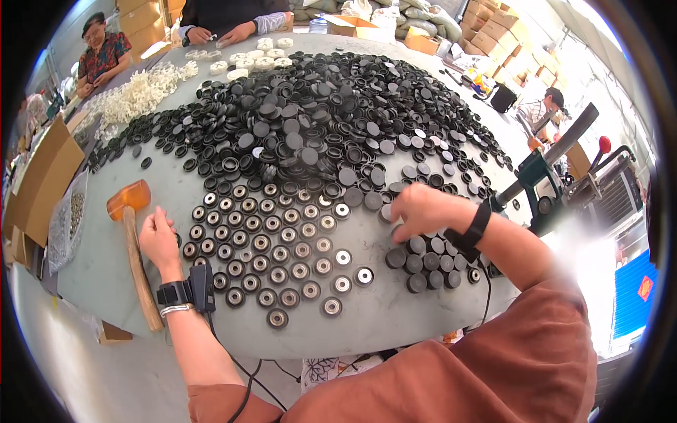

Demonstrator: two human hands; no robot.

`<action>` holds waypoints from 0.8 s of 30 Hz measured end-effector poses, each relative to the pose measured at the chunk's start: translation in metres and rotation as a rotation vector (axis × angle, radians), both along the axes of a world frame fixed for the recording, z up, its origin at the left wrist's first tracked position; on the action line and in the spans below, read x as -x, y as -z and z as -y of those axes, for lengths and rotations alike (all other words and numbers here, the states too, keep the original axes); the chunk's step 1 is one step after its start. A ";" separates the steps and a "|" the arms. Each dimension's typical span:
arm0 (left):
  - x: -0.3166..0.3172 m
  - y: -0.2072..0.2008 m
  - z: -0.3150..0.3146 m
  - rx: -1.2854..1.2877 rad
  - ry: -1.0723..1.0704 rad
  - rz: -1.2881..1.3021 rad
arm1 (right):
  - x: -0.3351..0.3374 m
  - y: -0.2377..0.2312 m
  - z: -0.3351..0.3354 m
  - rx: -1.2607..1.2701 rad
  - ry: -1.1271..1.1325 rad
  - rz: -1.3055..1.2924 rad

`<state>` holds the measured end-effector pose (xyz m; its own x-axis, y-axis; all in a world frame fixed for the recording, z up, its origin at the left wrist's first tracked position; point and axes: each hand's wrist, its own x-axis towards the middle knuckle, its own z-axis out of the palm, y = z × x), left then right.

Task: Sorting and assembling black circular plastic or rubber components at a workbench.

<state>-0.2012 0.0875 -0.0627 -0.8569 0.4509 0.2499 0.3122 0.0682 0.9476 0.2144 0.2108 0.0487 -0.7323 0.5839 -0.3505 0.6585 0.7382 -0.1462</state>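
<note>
My left hand (159, 238) is at the left, between a mallet (129, 200) and the metal-centred black wheels. Its fingers are loosely bent and apart, with nothing visible in them. The mallet has an amber head and a wooden handle. Several round black wheels with metal bearing centres (280, 254) lie in loose rows before me. Over to the right, my right hand (425, 210) hovers with bent fingers and thumb around what looks like a black cap, mostly hidden. Just below it sits a tight cluster of black caps (431, 263).
A large heap of black caps (310, 116) fills the table's middle. White plastic parts (144, 92) lie at the far left. A hand press (539, 187) stands at the right; a cardboard box (39, 180) is at the left. Other people sit around the far side.
</note>
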 end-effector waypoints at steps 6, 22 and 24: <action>-0.001 0.000 -0.002 0.012 0.001 -0.009 | 0.029 0.025 -0.136 -0.463 0.243 -0.598; -0.001 -0.006 -0.008 0.168 -0.006 -0.115 | 0.060 0.011 -0.160 -0.642 0.296 -0.583; 0.004 -0.001 -0.004 0.167 -0.020 -0.105 | 0.067 0.013 -0.094 -0.182 0.356 -0.685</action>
<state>-0.2054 0.0914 -0.0616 -0.8390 0.4771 0.2616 0.4060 0.2288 0.8848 0.1479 0.3049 0.0361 -0.5086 0.8286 0.2340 0.6672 0.5510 -0.5012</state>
